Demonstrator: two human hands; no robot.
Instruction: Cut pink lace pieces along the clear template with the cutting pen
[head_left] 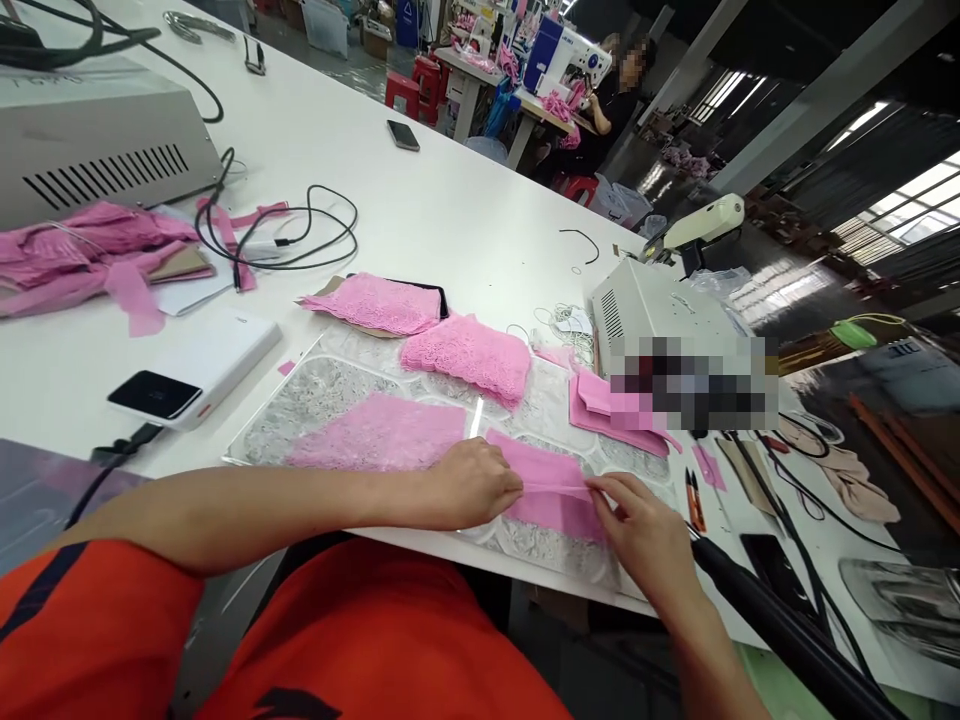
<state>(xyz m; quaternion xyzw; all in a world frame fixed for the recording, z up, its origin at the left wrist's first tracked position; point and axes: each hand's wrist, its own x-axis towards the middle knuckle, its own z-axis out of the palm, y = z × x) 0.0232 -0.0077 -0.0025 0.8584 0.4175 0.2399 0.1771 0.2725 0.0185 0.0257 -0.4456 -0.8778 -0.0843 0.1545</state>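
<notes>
A plain pink fabric piece (544,462) lies on a clear patterned mat (270,440) at the front of the table. Across it, a narrow pale-pink edge or strip runs between my two hands; I cannot tell whether it is a fold or a separate strip. My left hand (474,487) is closed at its left end, and my right hand (641,525) pinches its right end. Left of my left hand a pink lace piece (382,432) lies flat. Beyond it sit two stacks of pink lace pieces (469,358) (382,303).
Folded pink fabric (615,415) rests right of the mat, by a grey machine box (660,310). At left are a white power bank (210,370), loose black cables (315,262) and another grey box (97,140). Orange-handled tools (695,500) lie right. A person sews in the background.
</notes>
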